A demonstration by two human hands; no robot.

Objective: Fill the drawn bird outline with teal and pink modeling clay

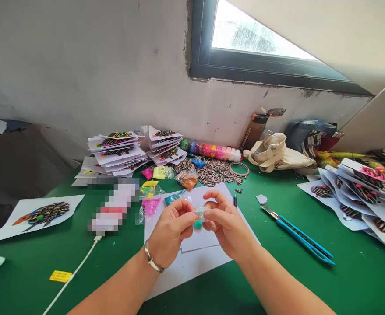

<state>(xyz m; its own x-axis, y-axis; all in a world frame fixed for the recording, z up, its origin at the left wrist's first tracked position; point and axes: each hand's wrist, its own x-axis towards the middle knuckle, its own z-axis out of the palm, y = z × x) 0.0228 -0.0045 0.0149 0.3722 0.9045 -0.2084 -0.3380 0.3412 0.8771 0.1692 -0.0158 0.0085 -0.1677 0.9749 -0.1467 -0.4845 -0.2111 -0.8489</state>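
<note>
Both hands meet over the white paper sheets (pixel 166 271) in the middle of the table. My left hand (pixel 175 225), with a silver bracelet at its wrist, pinches one side of a small clear plastic bag (pixel 198 224) with green clay in it. On the bag's other side, the fingers of my right hand (pixel 223 223) are closed on the plastic. Just behind my left hand lies a bag of teal-blue clay (pixel 179 197). Bags of pink clay (pixel 151 206), yellow clay (pixel 149 189) and orange clay (pixel 188 178) are close by.
Sunflower seeds (pixel 215 171) lie loose near the wall. Stacks of seed-decorated papers stand at the back left (pixel 116 153) and right (pixel 359 197). A blue utility knife (pixel 300 238) rests to the right. One seed picture (pixel 44 216) and a white cable (pixel 77 271) are left.
</note>
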